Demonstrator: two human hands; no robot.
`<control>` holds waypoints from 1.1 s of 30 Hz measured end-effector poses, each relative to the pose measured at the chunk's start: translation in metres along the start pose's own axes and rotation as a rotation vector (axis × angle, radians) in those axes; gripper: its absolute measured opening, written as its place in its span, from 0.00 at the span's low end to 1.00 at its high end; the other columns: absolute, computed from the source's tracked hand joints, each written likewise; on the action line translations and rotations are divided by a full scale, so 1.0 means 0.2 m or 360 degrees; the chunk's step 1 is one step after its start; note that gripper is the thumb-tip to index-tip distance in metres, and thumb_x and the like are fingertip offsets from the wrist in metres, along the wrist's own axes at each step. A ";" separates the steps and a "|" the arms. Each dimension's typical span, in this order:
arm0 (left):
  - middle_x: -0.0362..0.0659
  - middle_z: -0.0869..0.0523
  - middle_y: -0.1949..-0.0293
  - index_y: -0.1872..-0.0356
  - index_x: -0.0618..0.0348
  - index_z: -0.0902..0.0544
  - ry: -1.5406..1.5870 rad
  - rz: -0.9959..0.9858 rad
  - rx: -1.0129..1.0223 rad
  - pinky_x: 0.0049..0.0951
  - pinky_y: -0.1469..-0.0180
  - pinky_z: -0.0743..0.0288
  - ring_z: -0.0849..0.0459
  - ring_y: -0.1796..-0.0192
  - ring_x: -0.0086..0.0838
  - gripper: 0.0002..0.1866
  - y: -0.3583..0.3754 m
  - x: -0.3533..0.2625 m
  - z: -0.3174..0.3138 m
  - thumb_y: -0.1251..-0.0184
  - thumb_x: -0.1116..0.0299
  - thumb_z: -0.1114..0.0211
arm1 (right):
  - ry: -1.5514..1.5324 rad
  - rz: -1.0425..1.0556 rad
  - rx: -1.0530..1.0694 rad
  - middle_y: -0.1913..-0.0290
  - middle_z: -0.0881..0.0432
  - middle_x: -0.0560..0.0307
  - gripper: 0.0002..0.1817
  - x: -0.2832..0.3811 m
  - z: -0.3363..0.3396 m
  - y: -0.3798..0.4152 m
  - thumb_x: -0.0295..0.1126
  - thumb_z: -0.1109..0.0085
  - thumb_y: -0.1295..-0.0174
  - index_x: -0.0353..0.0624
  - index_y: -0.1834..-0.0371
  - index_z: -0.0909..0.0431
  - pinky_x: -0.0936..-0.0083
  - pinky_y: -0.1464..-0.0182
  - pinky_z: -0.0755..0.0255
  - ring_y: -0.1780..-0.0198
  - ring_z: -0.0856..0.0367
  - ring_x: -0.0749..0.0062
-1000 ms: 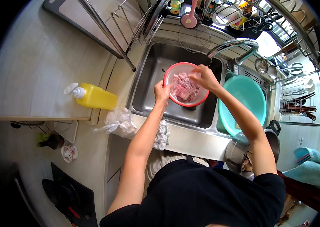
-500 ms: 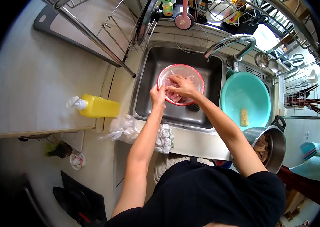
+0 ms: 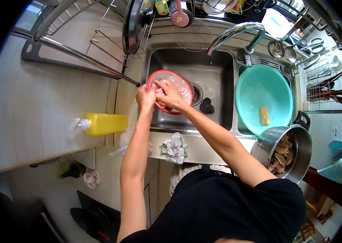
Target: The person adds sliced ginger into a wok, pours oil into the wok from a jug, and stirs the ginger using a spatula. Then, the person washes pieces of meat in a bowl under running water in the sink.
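In the sink, a white bowl with a red rim (image 3: 181,82) leans to the left. My left hand (image 3: 145,96) is closed on its left rim. Inside, my right hand (image 3: 170,95) has its fingers curled over pink raw meat (image 3: 160,90), pressing it near the left wall. The fingers cover part of the meat. Some liquid glistens in the bowl.
A black scouring pad (image 3: 207,106) lies by the drain (image 3: 196,95), under the faucet (image 3: 235,34). At right are a turquoise basin (image 3: 260,95) with a yellow sponge (image 3: 264,116) and a pot (image 3: 266,146) with meat pieces. A yellow pump bottle (image 3: 105,124) lies left.
The bowl has moved left in the sink with both my hands and is tilted more. The drain and the whole scouring pad now show. The camera view has shifted slightly.
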State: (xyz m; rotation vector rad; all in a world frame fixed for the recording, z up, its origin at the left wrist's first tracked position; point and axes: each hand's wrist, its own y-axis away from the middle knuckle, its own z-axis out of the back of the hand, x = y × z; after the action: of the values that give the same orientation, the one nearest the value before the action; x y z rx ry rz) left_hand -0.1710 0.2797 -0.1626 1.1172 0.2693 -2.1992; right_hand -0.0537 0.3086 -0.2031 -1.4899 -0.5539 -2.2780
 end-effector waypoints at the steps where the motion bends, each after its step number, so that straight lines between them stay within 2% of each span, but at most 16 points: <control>1: 0.54 0.18 0.74 0.74 0.65 0.22 -0.0084 -0.0063 -0.0018 0.41 0.63 0.28 0.19 0.70 0.46 0.13 0.00 -0.03 0.02 0.45 0.63 0.35 | -0.0007 -0.0004 -0.0008 0.34 0.36 0.46 0.38 0.03 0.00 0.00 0.56 0.44 0.51 0.58 0.35 0.34 0.60 0.36 0.39 0.36 0.34 0.47; 3: 0.55 0.18 0.73 0.74 0.64 0.22 -0.0232 -0.0163 0.0014 0.43 0.62 0.28 0.19 0.67 0.50 0.13 -0.01 -0.09 0.04 0.45 0.63 0.36 | -0.0135 0.0062 -0.0161 0.36 0.35 0.47 0.38 0.06 -0.01 -0.01 0.54 0.43 0.51 0.55 0.35 0.34 0.61 0.38 0.36 0.36 0.34 0.50; 4: 0.57 0.18 0.72 0.73 0.64 0.21 -0.0372 -0.0258 0.0038 0.45 0.61 0.28 0.19 0.64 0.54 0.12 -0.02 -0.12 0.05 0.46 0.62 0.37 | -0.0242 -0.0004 -0.0149 0.38 0.35 0.47 0.35 0.08 0.00 0.00 0.50 0.43 0.47 0.51 0.35 0.35 0.63 0.39 0.35 0.37 0.33 0.53; 5: 0.57 0.18 0.72 0.73 0.64 0.21 -0.0375 -0.0265 0.0042 0.45 0.61 0.28 0.19 0.64 0.54 0.12 -0.02 -0.17 0.06 0.46 0.62 0.37 | -0.0246 -0.0004 -0.0157 0.38 0.35 0.47 0.35 0.11 0.00 0.02 0.50 0.43 0.47 0.51 0.35 0.35 0.63 0.39 0.35 0.37 0.33 0.53; 7: 0.58 0.17 0.68 0.65 0.62 0.18 -0.0587 -0.0368 0.0075 0.43 0.56 0.27 0.17 0.59 0.50 0.14 0.00 -0.28 0.07 0.45 0.60 0.36 | -0.0707 -0.0114 -0.0334 0.37 0.35 0.47 0.32 0.17 -0.01 0.03 0.44 0.44 0.42 0.47 0.34 0.37 0.70 0.42 0.32 0.39 0.30 0.58; 9: 0.58 0.17 0.66 0.65 0.60 0.18 -0.0765 -0.0506 0.0086 0.46 0.56 0.26 0.18 0.58 0.52 0.13 -0.01 -0.36 0.06 0.44 0.61 0.36 | -0.0595 -0.0039 -0.0474 0.35 0.36 0.48 0.31 0.03 -0.14 -0.09 0.43 0.49 0.38 0.44 0.32 0.39 0.71 0.42 0.33 0.38 0.31 0.60; 11: 0.56 0.16 0.66 0.67 0.59 0.18 -0.0958 -0.0636 0.0123 0.47 0.58 0.25 0.17 0.59 0.52 0.12 0.02 -0.45 0.04 0.43 0.60 0.36 | -0.0930 0.0047 -0.0719 0.43 0.31 0.48 0.28 -0.02 -0.21 -0.15 0.44 0.51 0.35 0.45 0.35 0.37 0.72 0.56 0.24 0.53 0.21 0.62; 13: 0.55 0.16 0.68 0.69 0.58 0.18 -0.0997 -0.0771 0.0075 0.47 0.59 0.23 0.17 0.62 0.53 0.10 0.05 -0.49 0.02 0.42 0.62 0.37 | -0.1271 -0.0165 -0.0587 0.53 0.25 0.54 0.23 0.22 -0.05 -0.02 0.43 0.54 0.32 0.44 0.37 0.36 0.71 0.60 0.25 0.61 0.21 0.69; 15: 0.54 0.16 0.69 0.70 0.57 0.19 -0.1138 -0.0946 0.0000 0.48 0.59 0.23 0.17 0.62 0.52 0.09 0.06 -0.52 -0.02 0.41 0.63 0.39 | -0.1709 -0.0208 -0.0626 0.58 0.25 0.57 0.21 0.25 -0.04 -0.01 0.43 0.55 0.31 0.45 0.39 0.35 0.70 0.60 0.27 0.61 0.23 0.72; 17: 0.53 0.16 0.71 0.71 0.57 0.19 -0.1218 -0.1043 -0.0019 0.46 0.62 0.21 0.16 0.63 0.50 0.07 0.09 -0.55 -0.06 0.42 0.65 0.40 | -0.1844 -0.0223 -0.0678 0.58 0.24 0.57 0.21 0.27 -0.05 -0.01 0.43 0.54 0.31 0.45 0.40 0.35 0.70 0.59 0.26 0.61 0.23 0.72; 20: 0.49 0.14 0.74 0.75 0.57 0.17 -0.1467 -0.1268 -0.0105 0.35 0.66 0.18 0.12 0.68 0.38 0.04 0.13 -0.58 -0.12 0.46 0.73 0.39 | -0.1962 -0.0232 -0.0725 0.58 0.24 0.57 0.20 0.27 -0.05 -0.02 0.43 0.54 0.32 0.45 0.41 0.34 0.70 0.59 0.26 0.61 0.22 0.72; 23: 0.48 0.14 0.74 0.77 0.56 0.17 -0.1486 -0.1367 -0.0154 0.34 0.67 0.18 0.12 0.68 0.37 0.03 0.15 -0.58 -0.15 0.49 0.73 0.38 | -0.2031 -0.0233 -0.0748 0.58 0.24 0.57 0.19 0.27 -0.03 -0.03 0.43 0.54 0.32 0.45 0.42 0.33 0.70 0.58 0.26 0.61 0.22 0.72; 27: 0.60 0.15 0.74 0.74 0.58 0.15 -0.1675 -0.1460 -0.0230 0.32 0.77 0.19 0.12 0.72 0.38 0.05 0.16 -0.57 -0.22 0.49 0.72 0.38 | -0.2083 -0.0240 -0.0759 0.58 0.23 0.57 0.18 0.26 -0.02 -0.01 0.43 0.53 0.32 0.46 0.44 0.32 0.70 0.57 0.26 0.60 0.22 0.72; 28: 0.60 0.15 0.74 0.74 0.58 0.15 -0.1675 -0.1458 -0.0232 0.32 0.77 0.19 0.12 0.72 0.38 0.05 0.17 -0.57 -0.23 0.49 0.72 0.38 | -0.2098 -0.0245 -0.0757 0.58 0.23 0.57 0.18 0.26 -0.03 0.00 0.42 0.53 0.32 0.46 0.44 0.32 0.69 0.57 0.26 0.60 0.22 0.72; 30: 0.49 0.14 0.75 0.73 0.57 0.17 -0.1674 -0.1341 -0.0230 0.35 0.66 0.18 0.13 0.69 0.39 0.03 0.20 -0.59 -0.23 0.50 0.74 0.37 | -0.2124 -0.0243 -0.0754 0.58 0.23 0.57 0.18 0.26 -0.01 0.02 0.42 0.53 0.33 0.46 0.45 0.31 0.69 0.57 0.26 0.60 0.22 0.72; 33: 0.50 0.15 0.76 0.73 0.57 0.17 -0.1726 -0.1340 -0.0222 0.35 0.67 0.18 0.13 0.70 0.40 0.03 0.24 -0.62 -0.23 0.51 0.74 0.37 | -0.2160 -0.0244 -0.0748 0.57 0.23 0.57 0.17 0.25 0.02 0.02 0.42 0.52 0.33 0.46 0.46 0.31 0.69 0.56 0.26 0.60 0.22 0.72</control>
State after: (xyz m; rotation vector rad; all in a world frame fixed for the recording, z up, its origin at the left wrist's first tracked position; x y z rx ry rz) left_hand -0.0591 0.3200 -0.0896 -0.4758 0.4277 -3.0694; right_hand -0.0680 0.3025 -0.1548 -3.2245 -0.4307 -1.1631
